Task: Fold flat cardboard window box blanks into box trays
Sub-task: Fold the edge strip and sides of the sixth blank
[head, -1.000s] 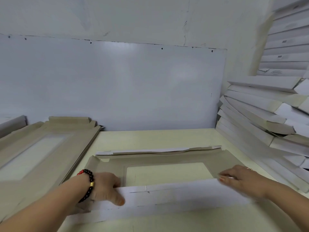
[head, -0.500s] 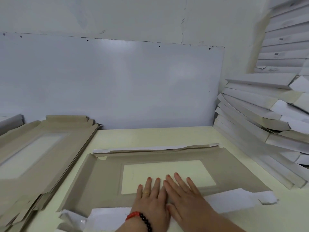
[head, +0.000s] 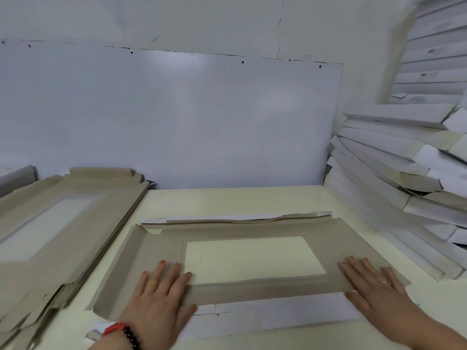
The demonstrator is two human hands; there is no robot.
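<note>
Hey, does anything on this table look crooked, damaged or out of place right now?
The stack of folded trays on the right leans, its layers fanned unevenly. The far flap of the blank under both hands lies wavy rather than flat. Nothing looks torn or spilled.

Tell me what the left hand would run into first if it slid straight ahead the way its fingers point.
The left hand lies flat on the blank, fingers pointing away and slightly right. Going on, it would probably cross the brown border, maybe clipping the window's corner, and first meet the folded-up far flap. Depth is uncertain.
</note>
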